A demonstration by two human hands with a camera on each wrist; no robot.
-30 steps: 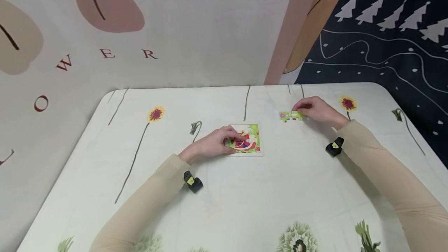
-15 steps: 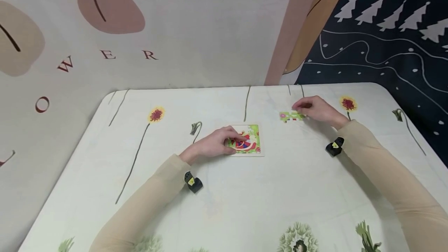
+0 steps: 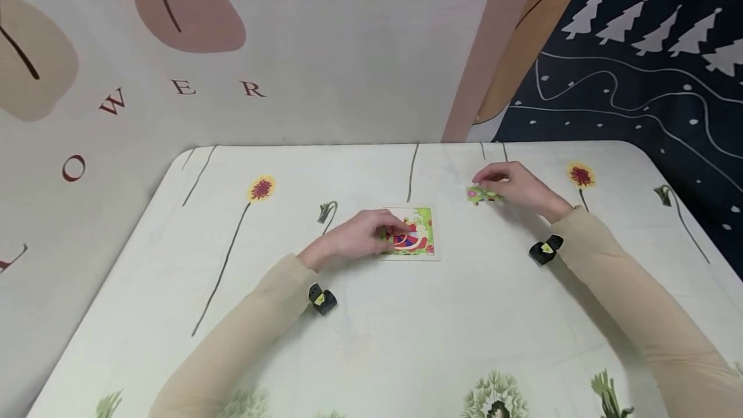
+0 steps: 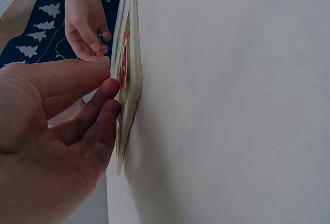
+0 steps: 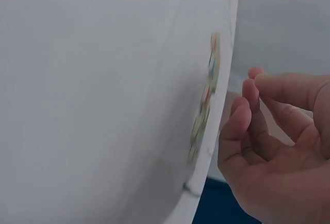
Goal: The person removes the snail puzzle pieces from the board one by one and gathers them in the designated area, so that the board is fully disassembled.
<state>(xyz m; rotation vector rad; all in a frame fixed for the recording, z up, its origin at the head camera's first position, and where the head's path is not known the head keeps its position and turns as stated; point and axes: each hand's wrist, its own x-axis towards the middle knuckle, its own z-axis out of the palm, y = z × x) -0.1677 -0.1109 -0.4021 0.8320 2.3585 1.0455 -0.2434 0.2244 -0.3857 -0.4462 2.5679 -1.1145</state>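
Observation:
My left hand (image 3: 362, 234) rests at the left side of a small square jigsaw puzzle (image 3: 422, 231) in a pale tray, with a red and blue picture on green. In the left wrist view, bent fingertips (image 4: 109, 87) touch the puzzle's surface near its edge. Farther right, my right hand (image 3: 516, 189) hovers over loose green puzzle pieces (image 3: 475, 195), partly covering them. The right wrist view shows its thumb and fingertips close together, apart from the puzzle pieces (image 5: 205, 105) lying flat on the cloth. Nothing shows between those fingers.
A white cloth with printed flowers (image 3: 262, 187) covers the table (image 3: 400, 328). Behind it rises a pale printed wall cloth (image 3: 348, 50), with a dark tree-patterned cloth (image 3: 615, 82) at the right. Each wrist wears a small black camera (image 3: 322, 300).
My right hand has shifted slightly left over the loose pieces and now covers more of them. My left thumb has drawn back slightly from the puzzle's lower edge.

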